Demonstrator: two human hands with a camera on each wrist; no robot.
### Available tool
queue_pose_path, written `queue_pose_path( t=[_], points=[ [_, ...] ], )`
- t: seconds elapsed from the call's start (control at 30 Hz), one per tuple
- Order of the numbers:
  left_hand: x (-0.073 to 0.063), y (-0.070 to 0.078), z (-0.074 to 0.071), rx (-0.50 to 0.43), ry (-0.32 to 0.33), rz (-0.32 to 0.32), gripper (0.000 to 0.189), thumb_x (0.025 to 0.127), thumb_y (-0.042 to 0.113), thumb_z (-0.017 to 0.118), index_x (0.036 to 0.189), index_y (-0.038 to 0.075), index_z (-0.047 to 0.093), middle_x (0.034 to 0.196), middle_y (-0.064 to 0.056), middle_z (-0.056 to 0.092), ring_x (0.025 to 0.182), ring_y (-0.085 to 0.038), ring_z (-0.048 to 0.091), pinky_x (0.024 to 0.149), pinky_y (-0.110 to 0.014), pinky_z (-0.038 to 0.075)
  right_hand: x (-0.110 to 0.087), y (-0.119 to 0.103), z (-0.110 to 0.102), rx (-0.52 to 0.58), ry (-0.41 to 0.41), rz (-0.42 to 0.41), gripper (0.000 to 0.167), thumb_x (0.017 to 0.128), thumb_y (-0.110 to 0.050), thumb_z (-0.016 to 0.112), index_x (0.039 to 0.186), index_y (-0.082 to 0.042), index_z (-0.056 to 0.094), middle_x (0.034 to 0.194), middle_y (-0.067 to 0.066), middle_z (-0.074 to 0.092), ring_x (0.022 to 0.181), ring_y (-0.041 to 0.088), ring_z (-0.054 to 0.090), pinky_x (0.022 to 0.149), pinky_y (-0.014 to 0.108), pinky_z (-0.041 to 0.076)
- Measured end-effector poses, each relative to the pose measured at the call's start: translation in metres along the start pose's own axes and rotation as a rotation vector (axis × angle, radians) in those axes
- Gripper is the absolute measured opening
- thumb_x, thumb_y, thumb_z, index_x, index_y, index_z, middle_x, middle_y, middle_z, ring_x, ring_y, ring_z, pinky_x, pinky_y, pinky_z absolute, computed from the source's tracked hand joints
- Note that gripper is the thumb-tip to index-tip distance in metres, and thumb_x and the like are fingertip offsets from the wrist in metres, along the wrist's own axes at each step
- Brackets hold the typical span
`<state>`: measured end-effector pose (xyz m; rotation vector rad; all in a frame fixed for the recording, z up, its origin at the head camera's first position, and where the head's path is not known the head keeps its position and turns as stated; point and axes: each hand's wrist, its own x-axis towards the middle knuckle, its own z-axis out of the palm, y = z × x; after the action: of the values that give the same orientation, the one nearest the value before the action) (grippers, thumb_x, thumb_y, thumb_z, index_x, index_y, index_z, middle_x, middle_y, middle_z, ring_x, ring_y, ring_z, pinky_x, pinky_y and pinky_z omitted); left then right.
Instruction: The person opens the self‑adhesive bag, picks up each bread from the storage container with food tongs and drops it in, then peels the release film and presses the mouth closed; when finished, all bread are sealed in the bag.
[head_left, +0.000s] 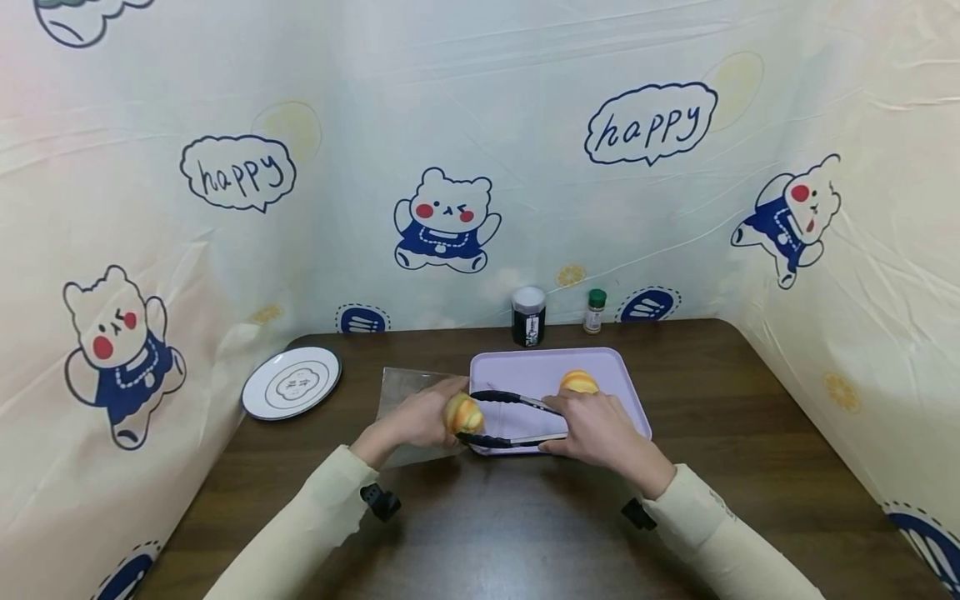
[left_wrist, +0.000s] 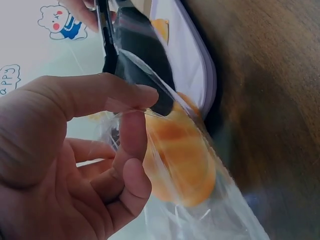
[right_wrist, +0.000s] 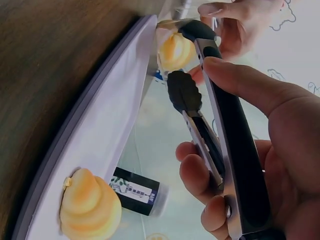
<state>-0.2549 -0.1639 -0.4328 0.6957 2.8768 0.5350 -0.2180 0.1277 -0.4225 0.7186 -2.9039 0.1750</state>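
Note:
My left hand pinches the edge of a clear plastic bag between thumb and finger. A golden bread roll shows through the bag's film in the left wrist view, beside that hand. My right hand grips a pair of tongs with black handles and black scalloped tips. Spread apart, the tongs point left, one tip at the bag's mouth against the roll. A second bread roll lies on the lilac tray, just beyond my right hand.
A white plate with a dark rim stands at the table's left edge. Behind the tray are a dark jar with a pale lid and a small green-capped bottle. A printed cloth hangs around the wooden table.

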Motion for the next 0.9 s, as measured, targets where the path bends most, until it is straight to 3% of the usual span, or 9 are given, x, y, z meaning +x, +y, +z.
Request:
queue_pose_path(
  t=[0.23,0.47,0.7,0.9],
  points=[
    [0.0013,-0.0017,0.0001,-0.012,-0.008,-0.019,0.104,0.066,0.013,0.089,0.155,0.009,0.036,0.157,-0.012,0.041,0.127,-0.031,0.056,0.102,-0.056,0.047,-0.0021,-0.0025,0.0016,-0.009,-0.001,0.003,0.061,0.073,-0.057,0.082,0.119,-0.018,0.072,0.104,-0.001,0.074,0.070,0.016,0.063,0.054,0.036,0.050],
    [-0.0007,-0.0013,-0.0011,-0.019,-0.019,0.002,0.102,0.066,0.011,0.088,0.154,0.007,0.037,0.156,-0.014,0.042,0.124,-0.029,0.057,0.098,-0.050,0.051,-0.0050,-0.0027,0.0015,-0.041,0.030,-0.023,0.056,0.076,-0.056,0.080,0.118,-0.021,0.072,0.104,-0.003,0.074,0.072,0.016,0.065,0.055,0.037,0.052],
    [-0.0008,0.0008,-0.0018,-0.041,-0.045,-0.018,0.103,0.066,0.012,0.088,0.155,0.009,0.036,0.149,-0.010,0.051,0.099,-0.019,0.060,0.088,-0.043,0.053,-0.0046,-0.0026,-0.0019,-0.062,0.058,-0.097,0.054,0.076,-0.055,0.080,0.118,-0.022,0.072,0.098,-0.005,0.071,0.068,0.015,0.062,0.048,0.032,0.046],
    [-0.0022,0.0033,-0.0024,-0.044,-0.078,-0.018,0.102,0.067,0.013,0.089,0.155,0.009,0.036,0.149,-0.012,0.051,0.094,-0.017,0.059,0.085,-0.041,0.054,-0.0010,-0.0014,-0.0060,-0.084,0.058,-0.149,0.052,0.076,-0.054,0.080,0.117,-0.022,0.072,0.100,-0.002,0.072,0.070,0.017,0.064,0.048,0.032,0.047]
  ],
)
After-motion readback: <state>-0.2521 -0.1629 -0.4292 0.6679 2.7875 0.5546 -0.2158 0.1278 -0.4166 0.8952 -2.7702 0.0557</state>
